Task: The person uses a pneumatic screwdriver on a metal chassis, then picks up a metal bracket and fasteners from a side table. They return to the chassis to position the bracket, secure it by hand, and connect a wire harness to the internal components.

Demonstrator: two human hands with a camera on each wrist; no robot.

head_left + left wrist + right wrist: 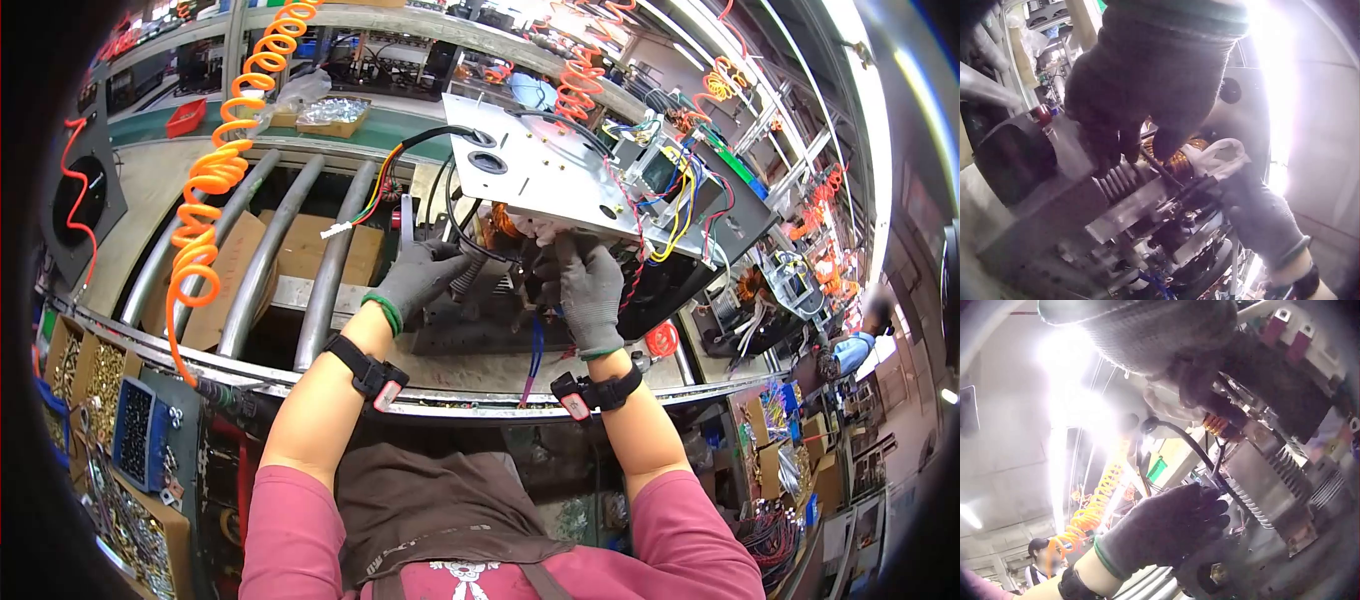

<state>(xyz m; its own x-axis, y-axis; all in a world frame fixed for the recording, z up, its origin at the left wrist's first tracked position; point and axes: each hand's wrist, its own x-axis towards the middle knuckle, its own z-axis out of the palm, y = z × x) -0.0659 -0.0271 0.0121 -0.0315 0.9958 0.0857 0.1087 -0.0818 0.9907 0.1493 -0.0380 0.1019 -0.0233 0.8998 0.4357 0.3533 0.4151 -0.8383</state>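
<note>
The gloved left hand (pixel 420 275) is at the left side of the machine, its bent fingers round a black cable (pixel 1200 447) beside a ribbed metal part (pixel 1116 181). The gloved right hand (pixel 590 295) reaches under the white metal plate (pixel 545 165). In the left wrist view its dark fingertips lie beside white wrapping (pixel 1222 157) and a copper coil (pixel 1179 164), near the cable's lower end. Whether the right fingers grip anything is hidden. In the right wrist view the left hand (pixel 1163 531) is below the right hand (pixel 1154 337).
Metal rollers (pixel 265 255) lie left of the machine, with cardboard below them. Orange coiled hoses (pixel 215 175) hang above. A wire bundle with a white connector (pixel 337 230) hangs off the plate. Bins of screws (pixel 140 430) are at lower left; a red ring-shaped part (pixel 661 339) is at right.
</note>
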